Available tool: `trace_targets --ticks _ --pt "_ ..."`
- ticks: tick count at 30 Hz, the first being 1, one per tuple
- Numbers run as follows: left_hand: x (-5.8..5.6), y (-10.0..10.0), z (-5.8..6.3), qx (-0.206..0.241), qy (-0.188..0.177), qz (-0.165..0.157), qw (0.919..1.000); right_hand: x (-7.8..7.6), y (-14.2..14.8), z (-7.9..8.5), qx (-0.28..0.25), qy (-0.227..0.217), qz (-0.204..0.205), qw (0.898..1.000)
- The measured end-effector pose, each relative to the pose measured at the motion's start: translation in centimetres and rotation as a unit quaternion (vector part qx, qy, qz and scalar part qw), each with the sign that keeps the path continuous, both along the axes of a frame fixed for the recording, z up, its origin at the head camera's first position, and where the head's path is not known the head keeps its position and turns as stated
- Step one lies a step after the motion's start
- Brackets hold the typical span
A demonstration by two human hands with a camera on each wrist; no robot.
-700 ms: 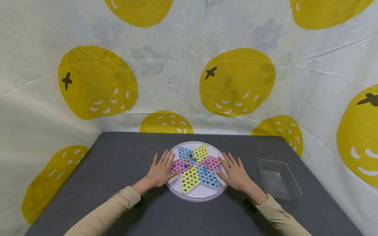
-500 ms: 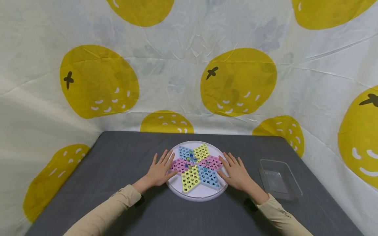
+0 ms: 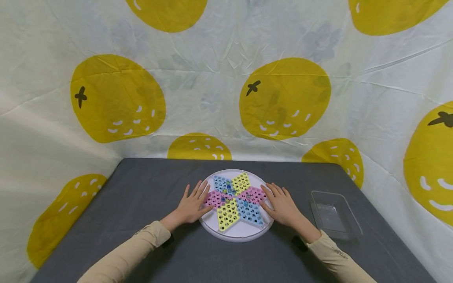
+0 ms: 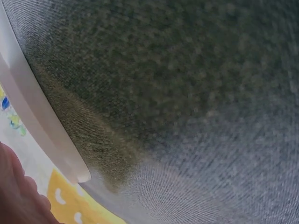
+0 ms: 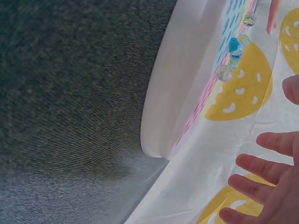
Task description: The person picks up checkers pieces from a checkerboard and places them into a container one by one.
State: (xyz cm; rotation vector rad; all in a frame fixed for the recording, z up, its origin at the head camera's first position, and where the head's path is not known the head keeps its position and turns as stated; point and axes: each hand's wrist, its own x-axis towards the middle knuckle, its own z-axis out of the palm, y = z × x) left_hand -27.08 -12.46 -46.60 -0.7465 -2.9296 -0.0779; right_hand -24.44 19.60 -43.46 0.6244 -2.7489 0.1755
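A Chinese checkers board (image 3: 255,230), round and white with a star of pink, yellow and blue holed points, lies mid-table. Several glass marbles (image 3: 229,188) sit on it, mostly on the far blue point and near the centre. My left hand (image 3: 190,205) is at the board's left side, palm down with fingers spread. Opposite it, my right hand (image 3: 283,207) is held likewise at the right side. The right wrist view shows this hand's fingers (image 5: 261,168) raised clear of the board, holding nothing. Only part of the left hand (image 4: 18,191) enters the left wrist view.
A clear rectangular plastic box (image 3: 334,216) stands to the right of the right hand. Dark grey cloth covers the table (image 3: 159,177). A white curtain (image 3: 205,98) printed with large yellow fruit hangs behind and at both sides.
My right hand's fingers have drawn slightly closer together. The left hand has hardly moved, and the board and marbles stay as they were.
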Motion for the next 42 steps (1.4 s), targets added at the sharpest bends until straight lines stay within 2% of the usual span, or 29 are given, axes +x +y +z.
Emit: trace_targets --ticks 5,12,14,21,28,33,38,42 --pt "-0.2 -0.1 -0.1 -0.001 -0.015 -0.001 0.9999 -0.2 -0.2 0.6 -0.019 -0.004 0.007 1.0" --pt "-0.5 -0.2 -0.2 -0.002 -0.026 -0.004 0.9997 -0.7 -0.4 0.9 -0.045 0.025 0.029 0.998" --pt "-0.6 -0.3 -0.3 -0.005 -0.031 -0.005 0.9995 -0.7 -0.5 1.0 -0.052 0.018 0.035 0.998" --pt "-0.4 -0.3 -0.4 -0.027 -0.04 -0.007 0.9988 -1.0 -1.0 1.5 -0.08 -0.038 0.044 0.995" --pt "-0.3 -0.2 -0.7 -0.027 -0.052 -0.007 0.9983 -1.2 -1.6 1.8 -0.115 -0.096 0.044 0.988" --pt "-0.3 -0.2 -0.8 -0.028 -0.055 -0.009 0.998 -1.6 -1.9 2.0 -0.153 -0.132 0.058 0.978" --pt "-0.3 -0.1 -0.8 -0.007 -0.054 -0.024 0.9982 -2.4 -1.9 1.7 -0.181 -0.143 0.077 0.97" --pt "-0.5 -0.1 -1.0 -0.024 -0.057 -0.021 0.9979 -3.0 -1.8 1.3 -0.194 -0.168 0.079 0.963"
